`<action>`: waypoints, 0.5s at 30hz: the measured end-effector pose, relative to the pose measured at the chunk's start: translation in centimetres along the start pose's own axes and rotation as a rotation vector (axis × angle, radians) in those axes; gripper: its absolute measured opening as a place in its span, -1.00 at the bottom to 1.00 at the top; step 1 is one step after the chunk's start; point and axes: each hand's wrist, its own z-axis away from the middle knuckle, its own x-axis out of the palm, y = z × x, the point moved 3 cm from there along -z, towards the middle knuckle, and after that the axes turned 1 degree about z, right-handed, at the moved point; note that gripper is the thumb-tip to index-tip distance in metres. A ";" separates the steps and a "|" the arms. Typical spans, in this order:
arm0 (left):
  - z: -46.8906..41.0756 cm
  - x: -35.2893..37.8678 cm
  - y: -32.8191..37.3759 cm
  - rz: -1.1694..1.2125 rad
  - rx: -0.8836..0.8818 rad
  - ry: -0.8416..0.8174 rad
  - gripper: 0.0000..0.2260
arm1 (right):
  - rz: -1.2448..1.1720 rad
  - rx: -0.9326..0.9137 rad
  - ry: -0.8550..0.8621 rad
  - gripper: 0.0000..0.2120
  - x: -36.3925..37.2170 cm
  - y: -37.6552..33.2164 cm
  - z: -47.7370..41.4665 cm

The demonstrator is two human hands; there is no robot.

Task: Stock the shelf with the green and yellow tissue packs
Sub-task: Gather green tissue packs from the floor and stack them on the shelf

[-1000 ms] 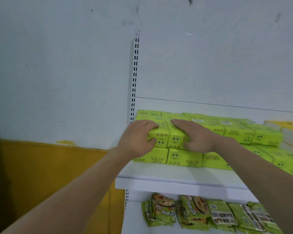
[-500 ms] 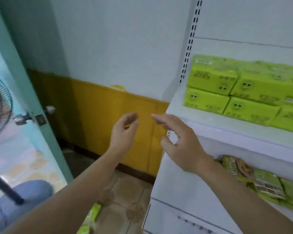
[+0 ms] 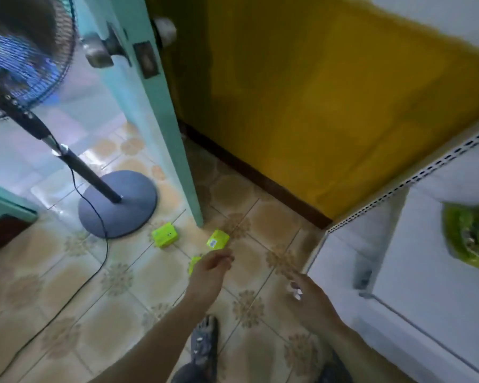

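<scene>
Head view: left hand (image 3: pixel 209 275), right hand (image 3: pixel 309 298), fingers (image 3: pixel 224 259) slack, empty; tissue packs (image 3: pixel 165 235) on floor (image 3: pixel 67 313), snacks (image 3: pixel 470 239) on shelf (image 3: pixel 432 286).

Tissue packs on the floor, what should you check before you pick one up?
1. Packs in sight: ok. Three lie on the tiles: left pack, far pack, and near pack, partly hidden by the left hand.
2. Left hand free: ok, fingers relaxed, holding nothing.
3. Right hand free: ok, it looks empty, though blurred.
4. Cord away from the packs: ok, it runs to their left.
5. Packs undamaged: cannot tell, too blurred.
6. Room on the shelf: cannot tell, the tissue level is out of view.
</scene>
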 end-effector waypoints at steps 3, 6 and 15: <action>-4.1 -3.4 -4.6 0.020 -0.114 0.055 -0.80 | 0.053 0.046 -0.069 -0.49 5.6 0.1 -5.8; -7.6 -5.8 -8.7 0.027 -0.193 0.100 -0.84 | 0.131 0.010 -0.110 -0.47 11.4 0.4 -11.0; -19.1 -10.8 -26.2 0.089 -0.372 0.210 -0.86 | 0.456 -0.106 -0.228 -0.25 30.2 6.2 -29.7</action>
